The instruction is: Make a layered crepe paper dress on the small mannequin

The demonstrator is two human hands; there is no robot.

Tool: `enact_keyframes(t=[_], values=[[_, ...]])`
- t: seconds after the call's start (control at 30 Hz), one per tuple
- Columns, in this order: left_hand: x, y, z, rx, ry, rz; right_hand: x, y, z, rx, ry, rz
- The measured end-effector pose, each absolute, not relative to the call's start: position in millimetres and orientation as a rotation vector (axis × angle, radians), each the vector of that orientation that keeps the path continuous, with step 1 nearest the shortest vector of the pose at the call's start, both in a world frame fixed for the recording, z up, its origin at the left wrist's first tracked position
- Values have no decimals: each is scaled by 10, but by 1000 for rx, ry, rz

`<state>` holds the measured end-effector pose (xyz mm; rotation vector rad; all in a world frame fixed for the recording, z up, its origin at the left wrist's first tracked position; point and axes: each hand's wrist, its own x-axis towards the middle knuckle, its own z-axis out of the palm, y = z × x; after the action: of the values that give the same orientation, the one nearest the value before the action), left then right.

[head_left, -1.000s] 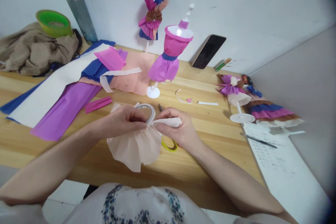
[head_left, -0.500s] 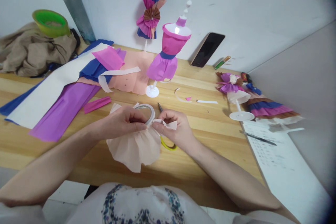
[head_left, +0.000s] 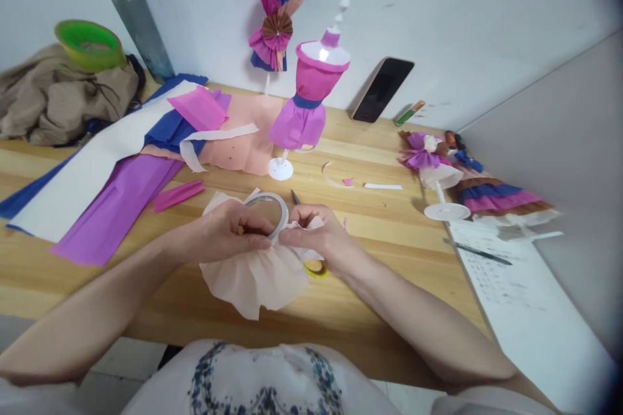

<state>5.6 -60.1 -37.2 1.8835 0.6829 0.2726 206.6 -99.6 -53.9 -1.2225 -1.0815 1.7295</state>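
A gathered piece of pale pink crepe paper (head_left: 256, 279) fans out toward me over the wooden table's (head_left: 370, 298) front edge. My left hand (head_left: 226, 233) pinches its gathered top edge. My right hand (head_left: 314, 237) pinches the same edge just to the right, fingers closed on the bunched paper. A roll of white tape (head_left: 272, 207) lies right behind my fingers. A yellow ring (head_left: 315, 268) pokes out under my right wrist. Scissor tips (head_left: 294, 196) show behind my right hand.
A small mannequin in a pink and purple paper dress (head_left: 306, 110) stands behind my hands, another dressed one (head_left: 275, 26) by the wall. Crepe sheets (head_left: 117, 175) cover the left. A phone (head_left: 382, 89) leans on the wall. More paper dolls (head_left: 438, 165), a pen (head_left: 479, 254) and printed sheet (head_left: 516, 311) lie right.
My right hand has slid left along the paper's top edge toward my left hand, gathering the loose strip into more pleats. The fan has grown fuller.
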Motion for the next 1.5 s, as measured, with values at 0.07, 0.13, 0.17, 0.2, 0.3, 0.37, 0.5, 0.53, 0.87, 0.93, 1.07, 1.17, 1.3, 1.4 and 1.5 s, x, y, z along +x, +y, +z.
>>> enact_keyframes(t=[0.07, 0.13, 0.17, 0.2, 0.3, 0.37, 0.5, 0.53, 0.87, 0.93, 1.07, 1.17, 1.3, 1.4, 1.5], values=[[52, -590, -360, 1873, 685, 276, 2105, -980, -546, -1183, -1092, 1796], [49, -574, -354, 1850, 679, 284, 2157, -968, -555, -1150, -1132, 1836], [48, -564, -354, 1842, 678, 288, 2183, -964, -559, -1144, -1157, 1833], [47, -555, -354, 1837, 681, 291, 2206, -961, -561, -1148, -1183, 1811], [44, -533, -352, 1824, 699, 296, 2244, -957, -549, -1190, -1264, 1650], [44, -527, -350, 1804, 707, 274, 2241, -959, -528, -1203, -1302, 1547], [46, -527, -359, 1809, 699, 277, 2213, -969, -498, -1226, -1329, 1430], [48, -527, -364, 1814, 698, 285, 2208, -974, -499, -1228, -1332, 1410], [56, -540, -407, 1792, 736, 290, 2172, -1016, -496, -1157, -1373, 1398], [56, -540, -411, 1805, 732, 285, 2171, -1016, -484, -1150, -1413, 1373], [55, -537, -416, 1800, 731, 282, 2179, -1015, -467, -1073, -1542, 1275], [56, -531, -413, 1812, 732, 278, 2190, -1025, -463, -998, -1669, 1137], [61, -525, -395, 1856, 729, 278, 2199, -1051, -471, -976, -1829, 907], [62, -527, -391, 1868, 722, 290, 2190, -1065, -477, -994, -1876, 821], [55, -531, -402, 1863, 730, 282, 2167, -1064, -483, -1047, -1782, 942]])
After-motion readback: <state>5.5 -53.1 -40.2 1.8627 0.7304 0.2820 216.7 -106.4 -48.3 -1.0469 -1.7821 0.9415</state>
